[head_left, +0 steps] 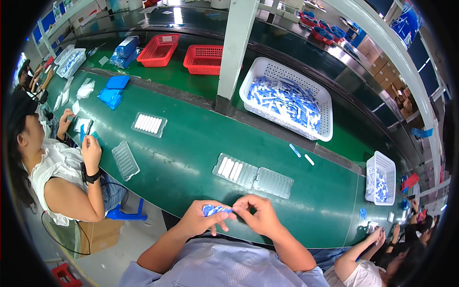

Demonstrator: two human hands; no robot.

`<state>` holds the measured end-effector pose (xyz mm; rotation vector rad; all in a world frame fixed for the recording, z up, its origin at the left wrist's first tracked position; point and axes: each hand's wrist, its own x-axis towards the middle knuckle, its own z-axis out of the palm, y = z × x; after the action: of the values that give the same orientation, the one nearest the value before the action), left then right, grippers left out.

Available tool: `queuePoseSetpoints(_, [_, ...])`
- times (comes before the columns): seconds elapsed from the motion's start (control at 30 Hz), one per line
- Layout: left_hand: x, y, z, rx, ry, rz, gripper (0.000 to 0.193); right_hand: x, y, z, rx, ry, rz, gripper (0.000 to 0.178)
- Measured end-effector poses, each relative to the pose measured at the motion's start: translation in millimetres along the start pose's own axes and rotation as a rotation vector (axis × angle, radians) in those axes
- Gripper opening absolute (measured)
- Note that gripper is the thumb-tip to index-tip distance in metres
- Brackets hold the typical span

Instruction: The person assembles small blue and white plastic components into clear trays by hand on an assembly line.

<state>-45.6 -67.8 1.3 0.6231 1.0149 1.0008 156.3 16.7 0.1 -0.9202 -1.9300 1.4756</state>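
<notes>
My left hand (197, 221) is closed around a bunch of small blue-and-white sticks (215, 209). At the right end of that bunch, the thumb and forefinger of my right hand (262, 218) are pinched together; whether they grip a stick is too small to make out. Just beyond my hands lies an opened transparent plastic case (272, 182) with two halves. Several white sticks (230, 169) lie side by side in its left half. Farther right on the green table, a blue-and-white stick (295, 150) and a white stick (309, 160) lie loose.
A white basket (325, 115) heaped with blue-and-white sticks stands beyond the case, right of a pale post (235, 52). Red baskets (160, 49) stand at the back. A filled transparent tray (149, 125) lies left. Co-workers (71, 179) sit on both sides; another white basket (381, 178) is right.
</notes>
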Motion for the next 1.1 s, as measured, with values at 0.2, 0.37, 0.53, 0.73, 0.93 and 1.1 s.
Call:
queuePoseSetpoints(0.2, [7.4, -9.2, -10.8, 0.226, 0.160, 0.217, 0.017, 14.2, 11.4, -29.1, 0.502, 0.384, 0.180, 0.007])
queuePoseSetpoints(0.37, [25.5, 23.8, -1.8, 0.864, 0.292, 0.457, 0.028, 20.9, 10.0, -37.1, 0.564, 0.389, 0.170, 0.006])
queuePoseSetpoints(0.53, [49.5, 17.7, -12.4, 1.161, 0.232, 0.494, 0.039, 23.6, 7.9, -39.0, 0.567, 0.353, 0.187, 0.009])
queuePoseSetpoints(0.73, [52.5, 28.4, -9.4, 1.107, 0.203, 0.422, 0.043, 34.8, 12.6, -42.4, 0.529, 0.327, 0.168, 0.010])
queuePoseSetpoints(0.93, [48.4, 17.8, -18.4, 1.200, 0.139, 0.290, 0.054, 32.0, 11.1, -46.8, 0.193, 0.363, 0.123, 0.015])
queuePoseSetpoints(1.1, [58.2, -15.5, -16.8, 1.192, 0.246, 0.489, 0.046, 38.2, 43.1, -83.5, 0.060, 0.072, -0.003, 0.021])
